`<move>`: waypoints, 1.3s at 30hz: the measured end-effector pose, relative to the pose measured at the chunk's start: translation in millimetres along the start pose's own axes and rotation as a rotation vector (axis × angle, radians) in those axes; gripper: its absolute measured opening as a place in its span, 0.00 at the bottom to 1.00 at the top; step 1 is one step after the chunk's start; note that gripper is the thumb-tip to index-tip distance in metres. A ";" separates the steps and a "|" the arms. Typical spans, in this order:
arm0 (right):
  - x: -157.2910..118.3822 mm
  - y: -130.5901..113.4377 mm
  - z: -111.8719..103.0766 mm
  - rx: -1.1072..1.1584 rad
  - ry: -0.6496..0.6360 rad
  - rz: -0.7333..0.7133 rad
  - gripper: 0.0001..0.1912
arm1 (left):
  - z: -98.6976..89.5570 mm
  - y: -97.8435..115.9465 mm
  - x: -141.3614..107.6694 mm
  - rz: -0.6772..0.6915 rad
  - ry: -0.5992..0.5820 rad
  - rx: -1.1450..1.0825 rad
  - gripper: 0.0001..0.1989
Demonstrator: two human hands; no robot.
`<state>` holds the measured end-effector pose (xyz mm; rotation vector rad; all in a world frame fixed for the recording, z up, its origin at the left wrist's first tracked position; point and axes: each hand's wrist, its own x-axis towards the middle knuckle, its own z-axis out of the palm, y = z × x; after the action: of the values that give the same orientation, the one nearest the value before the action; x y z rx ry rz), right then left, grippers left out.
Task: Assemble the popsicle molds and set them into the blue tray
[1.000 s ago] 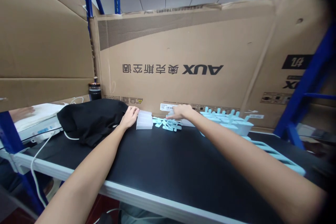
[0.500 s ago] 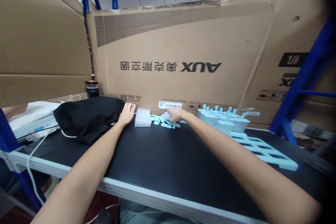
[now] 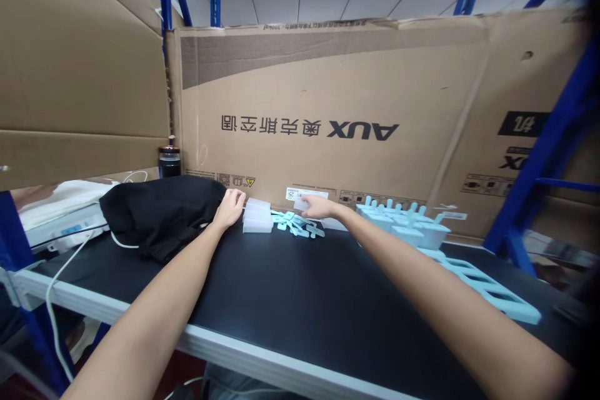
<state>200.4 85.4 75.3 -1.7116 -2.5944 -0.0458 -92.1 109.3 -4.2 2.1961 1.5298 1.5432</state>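
At the far edge of the black work table, seen from my head camera, my left hand rests against a stack of translucent white moulds, fingers curled on its near side. My right hand pinches a single translucent white mould piece just above a loose pile of pale blue sticks. Beside my left arm lies a black cloth bundle. To my right stand pale blue moulds and a pale blue rack, with a big cardboard box behind.
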 end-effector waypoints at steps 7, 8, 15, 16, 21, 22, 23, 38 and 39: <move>-68.0 -13.0 -11.6 -0.109 -0.018 -0.013 0.32 | -11.9 17.3 12.6 0.018 0.167 -0.047 0.13; -84.7 -12.0 -9.5 -0.123 0.000 -0.027 0.32 | -17.3 25.9 18.4 0.028 0.210 -0.067 0.17; -134.9 16.8 12.9 -0.228 0.108 -0.189 0.22 | -81.6 96.7 24.4 -0.174 0.069 -0.809 0.12; -131.2 20.1 14.9 -0.255 0.129 -0.190 0.22 | -92.0 102.3 12.8 -0.213 0.023 -0.930 0.13; -110.7 29.6 24.5 -0.408 0.203 -0.172 0.24 | -126.5 111.7 -71.7 -0.378 -0.219 -1.246 0.20; -108.8 31.2 26.7 -0.425 0.210 -0.168 0.24 | -128.9 113.2 -86.4 -0.422 -0.255 -1.268 0.19; -107.6 32.9 28.7 -0.439 0.217 -0.162 0.23 | -130.1 115.6 -98.3 -0.464 -0.306 -1.275 0.19; -46.7 -94.6 -48.1 1.264 0.677 -0.306 0.20 | -40.1 162.8 -9.0 -0.015 -0.112 -1.174 0.16; -40.6 -103.5 -49.4 1.350 0.677 -0.335 0.21 | -32.5 157.3 -7.7 0.001 -0.069 -1.167 0.15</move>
<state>121.7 5.3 122.2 -0.5868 -1.5858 0.7585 -9.5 8.9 90.4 1.4848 0.3402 1.6622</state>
